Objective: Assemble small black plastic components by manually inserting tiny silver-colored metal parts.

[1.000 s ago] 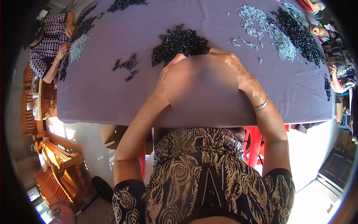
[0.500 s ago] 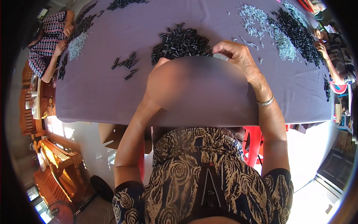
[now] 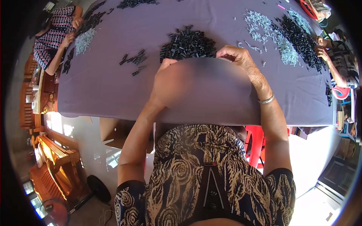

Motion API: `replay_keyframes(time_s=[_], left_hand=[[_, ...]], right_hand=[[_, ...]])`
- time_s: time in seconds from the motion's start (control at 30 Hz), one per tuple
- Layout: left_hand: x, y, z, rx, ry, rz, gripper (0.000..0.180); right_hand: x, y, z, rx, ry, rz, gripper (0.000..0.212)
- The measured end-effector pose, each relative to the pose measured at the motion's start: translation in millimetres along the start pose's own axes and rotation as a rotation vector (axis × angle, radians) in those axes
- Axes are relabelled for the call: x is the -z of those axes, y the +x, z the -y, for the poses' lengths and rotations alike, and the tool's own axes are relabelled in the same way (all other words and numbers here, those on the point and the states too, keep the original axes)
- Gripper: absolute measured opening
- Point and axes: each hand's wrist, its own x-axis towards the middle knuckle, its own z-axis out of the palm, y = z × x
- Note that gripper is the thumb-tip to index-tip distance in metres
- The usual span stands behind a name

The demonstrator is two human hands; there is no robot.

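Observation:
A heap of small black tubular pieces (image 3: 188, 43) lies on the cloth just beyond my hands. My right hand (image 3: 243, 62) is closed in a pinch at the heap's right edge, and a sliver of something pale shows under its fingertips, too little to name. My left hand (image 3: 164, 73) is at the heap's near left side. A smooth blurred oval covers most of its fingers and the space between both hands, so whatever lies there is hidden. Left of the heap sit several loose black pieces (image 3: 134, 58), apart from it.
A purple-grey cloth (image 3: 94, 86) covers the table. Silvery small parts (image 3: 260, 26) and a long black heap (image 3: 298, 35) spread at the right. A person (image 3: 56, 34) works at the left by another silvery pile (image 3: 85, 40); another person's hands (image 3: 321, 49) are at the right.
The view has shifted slightly, so the heap appears a little farther right. My right fingers have tilted down over the pale thing, which now shows less. My left hand stays near the heap.

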Motion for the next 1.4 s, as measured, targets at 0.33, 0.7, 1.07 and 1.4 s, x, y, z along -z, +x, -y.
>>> replay_keyframes(time_s=[0.33,0.7,1.07,1.4], left_hand=[[-17,18,-14,-0.141,0.134,0.034,0.024],[-25,25,-13,-0.200,0.274,0.098,0.019],[-32,30,-27,0.153,-0.638,0.069,0.013],[-39,42,-31,0.468,-0.938,-0.034,0.018]], right_hand=[[10,0,-10,0.033,0.073,-0.149,0.005],[25,1,-14,0.073,0.210,-0.268,0.005],[20,1,-11,0.063,0.211,-0.203,0.005],[-10,-9,29,0.118,0.003,-0.149,0.029]])
